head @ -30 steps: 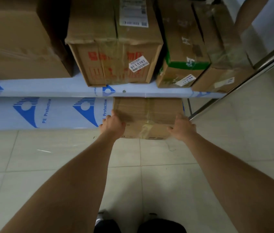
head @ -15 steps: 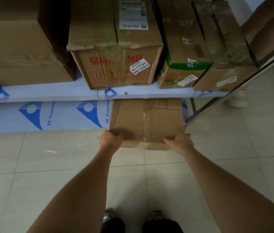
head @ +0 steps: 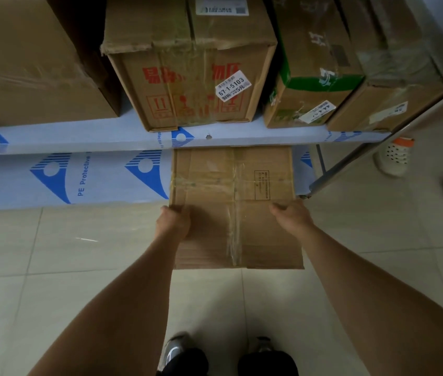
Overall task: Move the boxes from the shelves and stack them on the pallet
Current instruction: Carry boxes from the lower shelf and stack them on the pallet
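Since 0.5 s ago, both hands have drawn the flat taped box (head: 231,202) further out of the lower shelf (head: 65,180), so its near end now overhangs the tiled floor (head: 52,253). Left hand (head: 173,222) and right hand (head: 291,215) grip its 2 side edges at mid-frame. Above, 4 boxes sit on the upper shelf (head: 79,138), including the red-printed box (head: 187,77).

Taped brown box (head: 231,202) (flat) half off lower shelf (head: 79,180).
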